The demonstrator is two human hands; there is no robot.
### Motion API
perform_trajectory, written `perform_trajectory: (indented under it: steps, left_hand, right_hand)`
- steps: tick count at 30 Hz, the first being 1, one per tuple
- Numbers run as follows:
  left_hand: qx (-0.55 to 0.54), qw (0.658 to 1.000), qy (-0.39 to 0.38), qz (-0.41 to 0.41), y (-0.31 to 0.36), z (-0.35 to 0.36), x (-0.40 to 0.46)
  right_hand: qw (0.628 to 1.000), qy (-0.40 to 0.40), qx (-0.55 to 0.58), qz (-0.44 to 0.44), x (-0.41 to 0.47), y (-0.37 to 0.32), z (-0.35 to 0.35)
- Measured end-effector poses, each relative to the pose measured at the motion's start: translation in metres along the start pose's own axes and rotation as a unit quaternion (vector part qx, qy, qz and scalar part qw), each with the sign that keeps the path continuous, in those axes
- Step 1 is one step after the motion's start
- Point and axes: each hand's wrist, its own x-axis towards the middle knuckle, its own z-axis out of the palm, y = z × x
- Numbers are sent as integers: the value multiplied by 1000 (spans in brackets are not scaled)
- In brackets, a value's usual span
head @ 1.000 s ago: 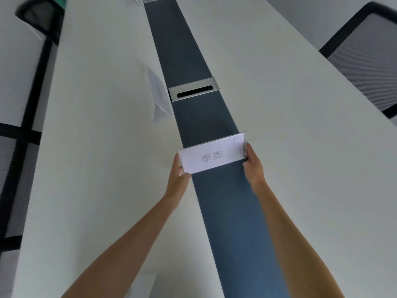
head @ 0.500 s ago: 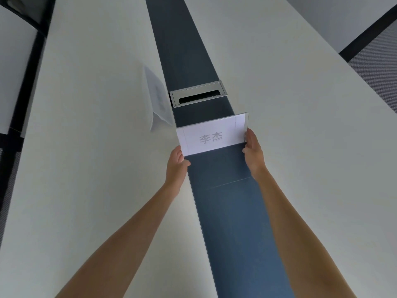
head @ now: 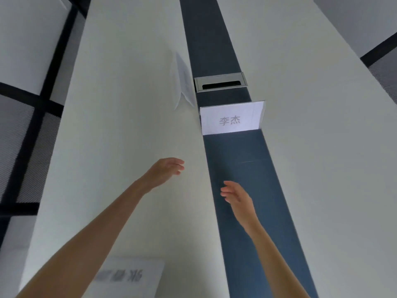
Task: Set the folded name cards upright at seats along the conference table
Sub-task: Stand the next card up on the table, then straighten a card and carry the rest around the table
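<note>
A white folded name card [head: 231, 118] with grey printed characters stands upright on the dark blue centre strip [head: 247, 190] of the long white conference table [head: 129, 147]. Nothing touches it. My left hand [head: 165, 169] hovers over the white tabletop, nearer to me than the card, fingers loosely apart and empty. My right hand [head: 237, 197] hangs over the blue strip, also empty with fingers apart. A second name card [head: 182, 81] stands on the white surface left of the strip, seen edge-on. Another card [head: 126, 276] lies blurred at the near edge.
A metal cable port [head: 220, 82] is set into the blue strip just beyond the standing card. Black-framed mesh chairs [head: 23, 130] line the left side, and another chair [head: 384, 67] shows at the right edge.
Both hands held the card's ends and carried it forward along the strip. Now the card stands alone, and both hands have let go and drawn back toward me.
</note>
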Motion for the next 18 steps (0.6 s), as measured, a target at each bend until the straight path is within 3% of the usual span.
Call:
perform_trajectory:
  steps: [5,9,13,18]
  left_hand:
    - [80,996,44,0,-55,-44,-108]
    - [120,980,161,-8,-111,-66,-201]
    - [86,958,272,-37,-165,-63,-251]
    - [19,977,213,17,-212,-51,-273]
  right_hand:
    - [977,-210,-30,14,-102,35,55]
    - [950,-306,-56,-16,-160,33,96]
    - [961,-251,-88,-81,-185,33,130]
    - [990,-46,-63,-114,-210,34,161]
